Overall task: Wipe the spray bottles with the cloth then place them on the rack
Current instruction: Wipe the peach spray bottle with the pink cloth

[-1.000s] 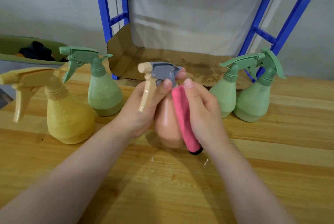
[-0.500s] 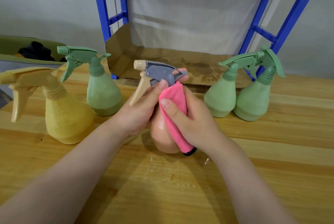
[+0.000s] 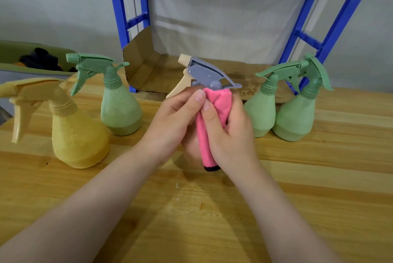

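A: Where is the work item?

B: The peach spray bottle stands at the middle of the desk, mostly hidden between both hands. Its grey trigger head shows above them.

A: State of the hands?

B: The left hand is curled round the neck just under the trigger, holding the bottle. The right hand has its fingers wrapped round the pink cloth, pressing it against the bottle's shoulder and side.

A: Recommended procedure for this step?

B: Keep the left grip firm at the neck so the bottle cannot twist. Draw the cloth from collar to base, then rotate the bottle and repeat. Include the trigger head.

A: Surroundings?

B: A yellow bottle and a green bottle stand to the left, two green bottles to the right; all appear beaded with droplets. The blue rack stands behind, its shelf lined with cardboard.
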Available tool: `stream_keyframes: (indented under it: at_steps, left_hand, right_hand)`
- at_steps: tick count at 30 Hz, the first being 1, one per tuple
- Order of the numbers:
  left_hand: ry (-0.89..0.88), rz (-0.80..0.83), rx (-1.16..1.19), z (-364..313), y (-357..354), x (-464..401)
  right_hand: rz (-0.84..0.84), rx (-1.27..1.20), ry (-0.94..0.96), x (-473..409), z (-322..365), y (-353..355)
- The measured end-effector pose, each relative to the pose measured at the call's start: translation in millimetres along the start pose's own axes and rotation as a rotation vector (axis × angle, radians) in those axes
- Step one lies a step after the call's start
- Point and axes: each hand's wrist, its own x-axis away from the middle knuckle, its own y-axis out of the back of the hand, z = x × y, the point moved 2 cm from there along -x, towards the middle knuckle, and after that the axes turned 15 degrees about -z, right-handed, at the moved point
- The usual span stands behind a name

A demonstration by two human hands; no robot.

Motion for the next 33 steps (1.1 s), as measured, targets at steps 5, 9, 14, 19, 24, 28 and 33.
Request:
stream_keyframes:
  at_steps: [5,9,14,19,24,28,33]
  left_hand:
    - [0.048,-0.083,0.098,4,-5,4]
    - [0.053,-0.138,0.156,-3,-3,3]
    - [-0.016,-0.241,0.265,-12,7,-7]
    - [0.055,-0.36,0.439,-19,18,-18]
    - [0.063,-0.355,0.524,-24,23,-20]
    - [0.063,-0.276,0.436,-21,20,-19]
    - [0.084,-0.113,0.298,-18,10,-12]
  right_hand:
    - [-0.002,0.069,0.075,2,-5,-4]
    - [0.127,0.036,-0.001,4,-11,-8]
    - [0.185,-0.052,-0.007,8,-20,-12]
    - [0.238,-0.195,-0.01,11,-24,-13]
    - [0.249,-0.304,-0.06,13,-25,-14]
    - [0.232,-0.312,-0.07,7,-21,-11]
    - [0.26,-0.242,-0.011,2,-13,-3]
